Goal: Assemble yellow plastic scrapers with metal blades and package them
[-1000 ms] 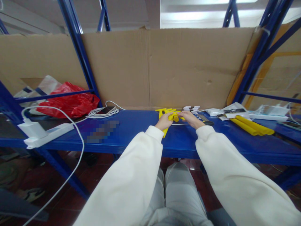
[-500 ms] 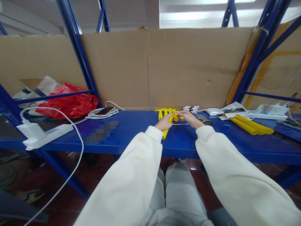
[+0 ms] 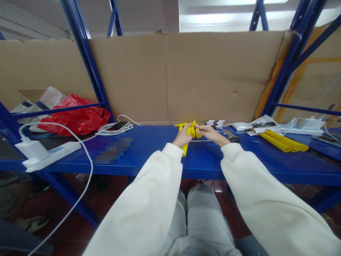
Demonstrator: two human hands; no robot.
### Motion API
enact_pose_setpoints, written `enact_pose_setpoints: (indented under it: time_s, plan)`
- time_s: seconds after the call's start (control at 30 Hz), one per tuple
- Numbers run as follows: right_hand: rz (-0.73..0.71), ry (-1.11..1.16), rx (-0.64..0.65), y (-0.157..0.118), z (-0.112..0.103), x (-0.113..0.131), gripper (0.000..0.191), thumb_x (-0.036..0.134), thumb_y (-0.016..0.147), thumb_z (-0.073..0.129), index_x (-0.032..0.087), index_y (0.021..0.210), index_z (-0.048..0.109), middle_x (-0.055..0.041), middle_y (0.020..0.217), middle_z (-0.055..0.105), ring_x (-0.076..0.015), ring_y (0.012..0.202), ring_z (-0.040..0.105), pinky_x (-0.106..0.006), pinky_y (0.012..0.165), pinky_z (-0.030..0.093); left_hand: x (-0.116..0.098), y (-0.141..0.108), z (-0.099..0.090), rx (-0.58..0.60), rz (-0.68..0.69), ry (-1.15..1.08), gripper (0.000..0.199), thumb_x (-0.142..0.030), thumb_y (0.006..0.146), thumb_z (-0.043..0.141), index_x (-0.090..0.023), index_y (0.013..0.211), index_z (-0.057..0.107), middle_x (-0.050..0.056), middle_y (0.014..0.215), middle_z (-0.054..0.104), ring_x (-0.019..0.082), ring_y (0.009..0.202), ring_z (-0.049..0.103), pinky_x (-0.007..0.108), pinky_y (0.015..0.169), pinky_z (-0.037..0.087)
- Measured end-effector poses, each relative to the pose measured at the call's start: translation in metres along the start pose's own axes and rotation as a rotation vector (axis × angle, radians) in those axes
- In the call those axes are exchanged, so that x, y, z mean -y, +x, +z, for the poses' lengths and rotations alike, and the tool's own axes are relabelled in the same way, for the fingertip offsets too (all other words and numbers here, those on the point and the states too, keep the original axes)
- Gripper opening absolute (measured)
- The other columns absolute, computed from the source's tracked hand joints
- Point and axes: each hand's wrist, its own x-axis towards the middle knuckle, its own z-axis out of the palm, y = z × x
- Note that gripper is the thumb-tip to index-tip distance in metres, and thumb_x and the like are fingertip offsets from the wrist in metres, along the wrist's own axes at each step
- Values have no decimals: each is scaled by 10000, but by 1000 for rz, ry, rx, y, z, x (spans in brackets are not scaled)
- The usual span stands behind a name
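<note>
One yellow piece [image 3: 192,129] over table [image 3: 151,138], nearer rear edge than front, pinched in left hand [image 3: 183,136], seemingly steadied for right hand [image 3: 211,133], bent close; cannot tell whether pinching. Yellow tubes [image 3: 283,140] lie side by side, probably for neatness.

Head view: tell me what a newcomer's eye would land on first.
Probably the crumpled red plastic bag behind the blue metal bar at left. Next, the bright yellow piece between the person's bare hands, near the centre, and the long yellow cylinders lying on the blue tabletop at right.
</note>
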Motion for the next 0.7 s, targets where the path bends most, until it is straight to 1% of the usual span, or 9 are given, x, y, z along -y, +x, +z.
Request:
enact_pose_setpoints:
  time_s: [0.1, 0.17, 0.27, 0.33, 0.37, 0.43, 0.53, 0.63, 0.7]
  plan:
    - [-53, -56, -38, 5, -5, -2, 309, 210, 798, 751, 239, 1098, 818, -75, 1277, 749, -270, 1246, 653, -469, 1152, 440, -4, 1, 1, -46, -64, -117, 788, 17, 733, 617, -196, 1486, 531, 123, 1212, 736, 214, 884, 743, 333, 811, 616]
    - [-45, -141, -131, 10, -16, -6, 274, 191, 823, 713, 216, 1076, 814, -98, 1235, 762, -266, 1195, 677, -458, 1132, 459, -7, 2, 1, -63, -127, -217, 799, 6, 753, 621, -212, 1511, 493, 114, 1158, 732, 192, 801, 733, 298, 719, 606]
    - [36, -317, -330, 14, -44, -18, 223, 162, 839, 661, 168, 1002, 813, -146, 1155, 774, -275, 1122, 702, -425, 1073, 497, -8, 4, -1, -61, -199, -371, 808, -26, 788, 642, -219, 1545, 435, 123, 1139, 716, 164, 735, 712, 264, 635, 580]
    - [117, -444, -402, 14, -67, -27, 251, 142, 833, 634, 150, 1009, 812, -154, 1088, 783, -285, 1068, 716, -409, 1010, 525, -9, 5, -2, -55, -217, -437, 816, -48, 796, 651, -219, 1558, 415, 132, 1137, 714, 155, 717, 703, 253, 607, 571]
    - [171, -502, -411, 13, -78, -32, 262, 130, 828, 620, 141, 1005, 813, -153, 1044, 787, -287, 1033, 723, -395, 969, 537, -9, 5, -2, -52, -220, -458, 822, -55, 794, 651, -219, 1562, 411, 133, 1136, 716, 154, 711, 701, 248, 596, 568]
    - [236, -620, -389, 9, -98, -40, 257, 116, 823, 598, 135, 956, 817, -149, 973, 790, -291, 982, 733, -371, 907, 545, -10, 5, -2, -49, -225, -486, 836, -59, 781, 645, -220, 1568, 414, 135, 1148, 718, 153, 703, 701, 239, 576, 566]
    - [282, -776, -287, 5, -120, -47, 219, 115, 785, 621, 153, 862, 823, -130, 892, 791, -302, 942, 741, -358, 868, 544, -14, 3, -3, -51, -237, -523, 862, -41, 755, 625, -224, 1574, 429, 139, 1217, 709, 139, 703, 703, 226, 572, 577]
    - [335, -863, -184, 6, -131, -53, 206, 112, 737, 656, 170, 828, 832, -119, 855, 789, -310, 916, 745, -359, 847, 547, -20, 0, -4, -49, -257, -568, 875, -15, 744, 600, -215, 1579, 433, 137, 1241, 712, 121, 692, 697, 226, 596, 602]
    - [375, -885, -139, 8, -135, -58, 171, 102, 712, 675, 184, 746, 821, -125, 831, 782, -321, 906, 747, -371, 849, 547, -22, -2, -4, -28, -263, -592, 867, -13, 753, 598, -209, 1582, 436, 130, 1220, 728, 121, 680, 695, 241, 616, 619]
